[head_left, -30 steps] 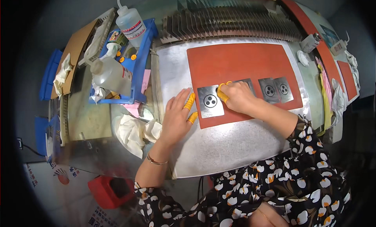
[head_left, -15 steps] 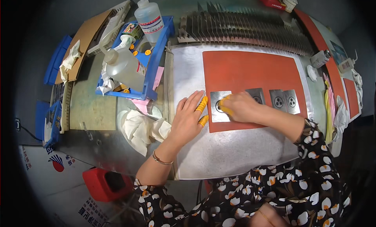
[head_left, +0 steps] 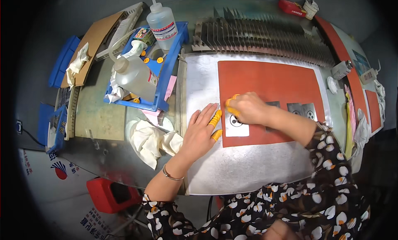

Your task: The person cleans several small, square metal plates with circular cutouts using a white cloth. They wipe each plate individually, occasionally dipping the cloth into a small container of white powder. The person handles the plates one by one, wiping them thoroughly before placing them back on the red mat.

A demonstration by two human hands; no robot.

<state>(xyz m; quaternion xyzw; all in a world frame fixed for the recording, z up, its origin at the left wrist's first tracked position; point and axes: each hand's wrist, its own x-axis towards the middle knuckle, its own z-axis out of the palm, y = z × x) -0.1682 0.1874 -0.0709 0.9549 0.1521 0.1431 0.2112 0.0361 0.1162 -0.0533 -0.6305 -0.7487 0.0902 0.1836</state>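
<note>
On a red mat [head_left: 269, 78] lie several square metal plates, each with a dark ringed pattern of dots. My right hand [head_left: 248, 109], with yellow finger cots, is curled over the far part of the leftmost plate [head_left: 237, 131]. Its fingertips press down there, and whatever they may hold is hidden. My right forearm partly covers a second plate [head_left: 273, 103]; two more, a third plate [head_left: 294, 108] and a fourth plate [head_left: 309, 111], lie to the right. My left hand [head_left: 201, 130] rests flat and empty beside the mat's left edge, yellow cots on its thumb and forefinger.
Left of my left hand lies a crumpled white cloth [head_left: 147, 140]. Behind it, a blue tray [head_left: 161, 97] holds two squeeze bottles, one tilted. A rack of thin upright plates [head_left: 261, 37] stands at the back. A small metal can [head_left: 341, 70] is at the right.
My right hand has moved from the middle of the leftmost plate toward its far edge, uncovering more of the pattern. My left hand stays in place. The whole view has shifted slightly.
</note>
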